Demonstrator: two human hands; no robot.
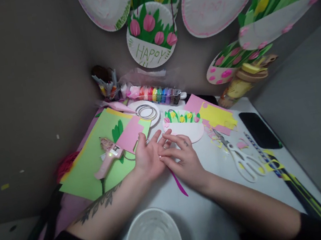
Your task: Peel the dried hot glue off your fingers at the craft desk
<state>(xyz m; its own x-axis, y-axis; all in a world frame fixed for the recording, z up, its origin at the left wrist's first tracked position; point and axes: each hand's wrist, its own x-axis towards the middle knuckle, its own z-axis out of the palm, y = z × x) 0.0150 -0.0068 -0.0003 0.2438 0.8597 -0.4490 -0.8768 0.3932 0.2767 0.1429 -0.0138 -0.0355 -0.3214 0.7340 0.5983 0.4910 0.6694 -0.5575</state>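
Observation:
My left hand (152, 158) lies palm up over the table, its fingers stretched out. Over that palm, my right hand (183, 157) has thumb and forefinger pinched together. A tiny pale bit (160, 157) shows at those fingertips, too small to name. A magenta strip (179, 184) with a pointed end extends below the right hand; its upper end is hidden by the fingers. Just beyond the hands is a white half-round paper-plate piece (185, 130) with green paper leaves and small yellow and pink paper tulips. A pink glue gun (110, 160) rests on green paper left of my hands.
White-handled scissors (241, 158), paper scraps, a phone (260, 130) and a black-and-yellow cutter (302, 191) are at right. A white bowl (151, 239) stands in front. Farther back are a bag of coloured rolls (156, 93) and a tumbler (241, 83). Decorated plates (151, 36) hang above.

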